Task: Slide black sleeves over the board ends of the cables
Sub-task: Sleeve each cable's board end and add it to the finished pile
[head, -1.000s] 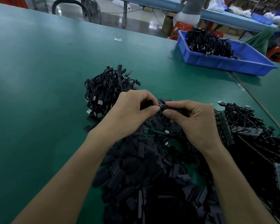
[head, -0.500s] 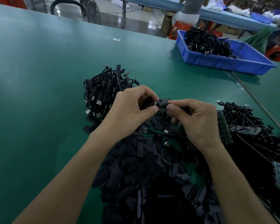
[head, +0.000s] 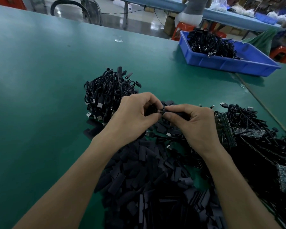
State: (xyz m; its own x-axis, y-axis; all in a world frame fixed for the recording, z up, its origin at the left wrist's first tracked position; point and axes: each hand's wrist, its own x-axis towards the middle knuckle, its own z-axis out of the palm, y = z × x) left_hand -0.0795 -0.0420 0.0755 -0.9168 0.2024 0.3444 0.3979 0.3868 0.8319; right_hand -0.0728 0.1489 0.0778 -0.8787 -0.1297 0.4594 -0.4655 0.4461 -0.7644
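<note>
Left hand [head: 135,114] curled round a small coil of black cable [head: 151,109], pinching its end between thumb and forefinger. Right hand [head: 195,124] clenched on a black sleeve [head: 177,113], gripped between thumb and fingers, one end turned toward the left hand. Both hands touching at the tips, raised just above the green table [head: 40,80]. Hidden by the fingers: the cable's board end, and whether any of it sits inside the sleeve. Directly beneath and nearer the body, a wide heap of loose black sleeves [head: 147,179]. Just beyond the left hand, a bundle of coiled cables [head: 106,93] with silver USB plugs [head: 99,105] showing at its near edge. Just beside the right hand, on its outer side, a tangle of cables and green circuit boards [head: 254,138]. Well apart, at the far right of the table, a blue tray [head: 229,63] holding more black cables [head: 210,43].
</note>
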